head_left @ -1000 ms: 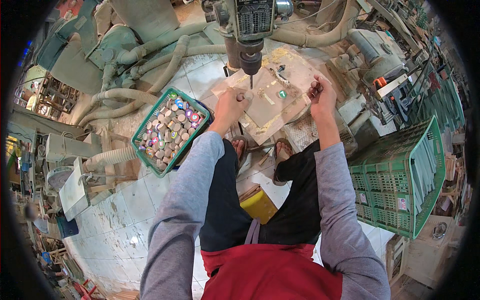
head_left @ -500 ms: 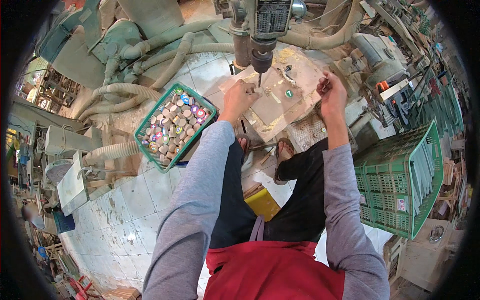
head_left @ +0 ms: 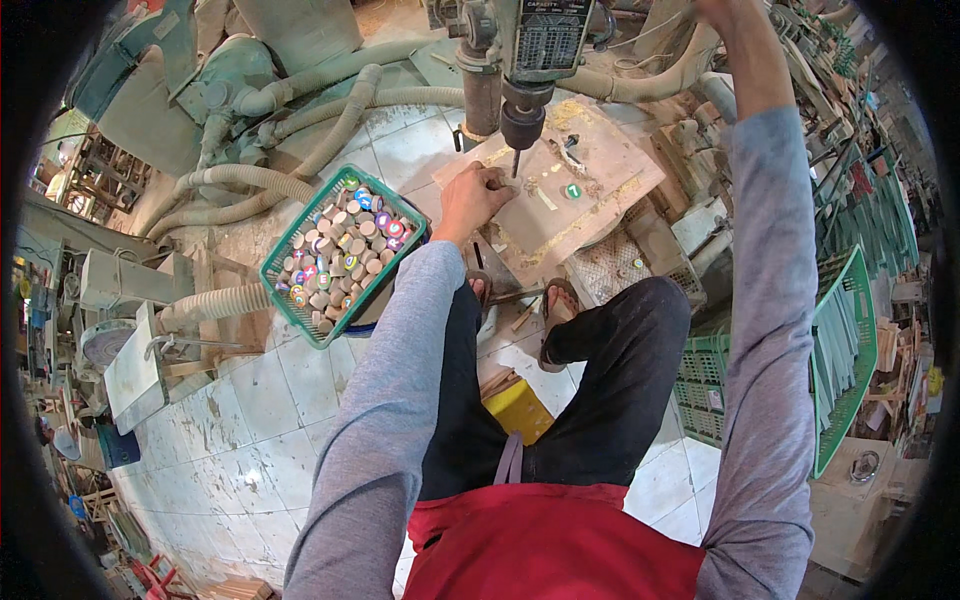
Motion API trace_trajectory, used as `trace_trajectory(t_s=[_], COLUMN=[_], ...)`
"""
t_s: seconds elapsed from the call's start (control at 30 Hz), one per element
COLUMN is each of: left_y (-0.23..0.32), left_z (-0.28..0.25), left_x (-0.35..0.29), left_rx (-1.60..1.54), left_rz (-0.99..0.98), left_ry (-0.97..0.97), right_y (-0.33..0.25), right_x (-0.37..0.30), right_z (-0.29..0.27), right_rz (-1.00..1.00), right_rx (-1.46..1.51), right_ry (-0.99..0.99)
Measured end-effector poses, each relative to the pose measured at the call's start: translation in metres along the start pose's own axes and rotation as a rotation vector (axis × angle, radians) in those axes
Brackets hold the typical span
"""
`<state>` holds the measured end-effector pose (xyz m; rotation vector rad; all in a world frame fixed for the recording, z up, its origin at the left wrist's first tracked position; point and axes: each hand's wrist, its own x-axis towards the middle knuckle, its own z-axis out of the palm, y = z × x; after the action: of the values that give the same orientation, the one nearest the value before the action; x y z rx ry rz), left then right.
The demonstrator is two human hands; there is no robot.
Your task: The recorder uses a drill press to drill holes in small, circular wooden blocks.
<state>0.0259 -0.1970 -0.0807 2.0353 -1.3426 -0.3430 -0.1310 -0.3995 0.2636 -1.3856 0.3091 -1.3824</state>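
Observation:
My left hand [head_left: 470, 203] rests on the wooden work board [head_left: 600, 150], its thumb and fingers pinching a small wooden disc [head_left: 511, 184], mostly covered by the fingertips. Just above it hangs the drill bit [head_left: 516, 163] in the dark chuck [head_left: 523, 122] of a drill press [head_left: 547, 40]. My right hand [head_left: 722, 12] is raised at the upper edge beside the drill press head; its fingers are cut off and blurred. A disc with a green face [head_left: 572, 191] lies on the board. Left of my left forearm, a green basket [head_left: 290, 318] holds many wooden discs, some with coloured faces.
Ribbed dust hoses [head_left: 345, 120] curve across the floor behind the basket. A large green crate [head_left: 840, 400] with thin boards stands at my right. A yellow container [head_left: 522, 410] sits between my legs. Tools and wood scraps [head_left: 690, 150] crowd the right side.
My right hand has swung up and away from the board's right side to the top edge. My left hand stays pinched near the drill bit.

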Motion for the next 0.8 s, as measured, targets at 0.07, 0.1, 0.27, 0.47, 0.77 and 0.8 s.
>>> trace_trajectory(t_s=[0.07,0.1,0.27,0.47,0.77,0.8], left_y=[-0.001,-0.001,-0.001,0.002,0.003,0.003], left_z=[0.001,0.001,0.000,-0.001,-0.001,-0.001], left_x=[0.000,0.000,-0.002,-0.001,-0.001,-0.001], left_rx=[-0.011,-0.014,0.006,0.016,0.016,0.017], left_rz=[0.007,0.011,0.037,-0.028,-0.013,-0.013], left_ry=[-0.009,-0.007,0.024,-0.008,-0.002,-0.003], right_y=[0.003,0.005,0.016,0.009,0.007,0.007], right_x=[0.014,0.019,0.009,-0.040,-0.074,-0.077], right_z=[0.002,0.002,-0.011,-0.022,-0.037,-0.038], right_rz=[0.036,0.072,0.039,-0.089,-0.145,-0.126], right_rx=[0.038,0.077,-0.107,-0.016,0.012,0.037], right_ry=[-0.045,-0.090,-0.091,-0.024,-0.080,-0.078])
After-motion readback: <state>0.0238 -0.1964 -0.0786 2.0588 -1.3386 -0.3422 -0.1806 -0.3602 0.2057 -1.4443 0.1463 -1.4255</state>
